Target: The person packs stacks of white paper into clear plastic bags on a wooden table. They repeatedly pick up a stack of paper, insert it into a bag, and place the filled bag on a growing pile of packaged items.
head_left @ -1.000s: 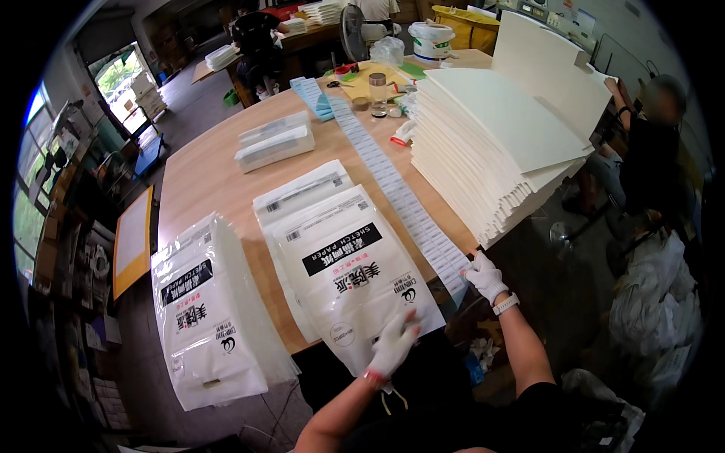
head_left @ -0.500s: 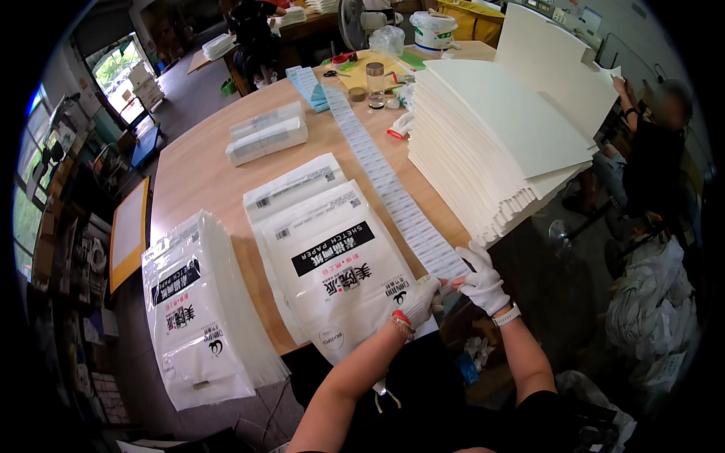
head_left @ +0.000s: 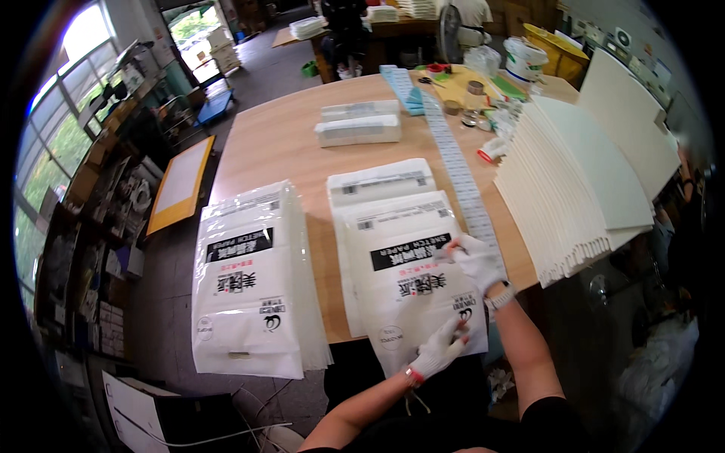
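Note:
Both my hands wear white gloves that leave some fingertips bare. My left hand, fingers spread, is over the lower part of the front white plastic bag with black and red print. Higher up, my right hand hovers at the bag's right edge, its thumb and fingers pinched. Motion blur hides what, if anything, is between them. Beneath that bag lies a second printed bag pile. A long strip of printed labels runs beside the bags, its near end behind my right hand.
A glossy stack of bags lies at the left table edge. Two wrapped white packs sit farther back. At the right stands a tall stack of cream sheets. A glass jar and scissors are at the back.
My hands have left the label strip's near end and come over the front bag. My right hand moved up the bag, my left hand lower. The view has swung left.

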Demonstrator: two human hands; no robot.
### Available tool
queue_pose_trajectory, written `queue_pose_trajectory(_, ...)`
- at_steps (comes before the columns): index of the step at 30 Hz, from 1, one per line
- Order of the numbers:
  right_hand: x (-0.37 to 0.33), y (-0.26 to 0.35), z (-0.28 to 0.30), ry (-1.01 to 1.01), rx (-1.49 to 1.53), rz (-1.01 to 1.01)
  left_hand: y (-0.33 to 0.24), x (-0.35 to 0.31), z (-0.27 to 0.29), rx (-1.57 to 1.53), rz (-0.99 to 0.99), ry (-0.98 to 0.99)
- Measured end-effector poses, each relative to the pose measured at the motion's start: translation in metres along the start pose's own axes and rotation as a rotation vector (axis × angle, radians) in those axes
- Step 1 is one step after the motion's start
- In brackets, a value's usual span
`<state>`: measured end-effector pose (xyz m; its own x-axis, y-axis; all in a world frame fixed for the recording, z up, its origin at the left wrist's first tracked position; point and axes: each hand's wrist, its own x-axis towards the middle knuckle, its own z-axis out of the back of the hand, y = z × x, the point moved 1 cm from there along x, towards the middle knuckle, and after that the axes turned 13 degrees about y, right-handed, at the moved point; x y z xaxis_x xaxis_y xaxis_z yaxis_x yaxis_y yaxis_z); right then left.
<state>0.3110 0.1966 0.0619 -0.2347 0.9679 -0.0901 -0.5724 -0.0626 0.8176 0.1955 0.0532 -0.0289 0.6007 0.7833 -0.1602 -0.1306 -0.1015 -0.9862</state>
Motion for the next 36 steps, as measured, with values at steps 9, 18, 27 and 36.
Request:
queue_pose_trajectory(9, 0.161, 0.013, -0.118, 0.170, -0.081, -0.122, 0.064, -0.168, 0.061, -0.147, 0.245, -0.578)
queue_pose_trajectory(18, 0.185, 0.018, -0.137, 0.197, -0.177, -0.212, 0.080, -0.179, 0.063, -0.306, 0.363, -0.631)
queue_pose_trajectory(27, 0.182, 0.025, -0.136, 0.192, -0.295, -0.204, 0.083, -0.171, 0.068, -0.384, 0.331, -0.584)
queue_pose_trajectory(36, 0.182, 0.020, -0.141, 0.159, -0.293, -0.072, 0.092, -0.165, 0.065, -0.305, 0.340, -0.532)
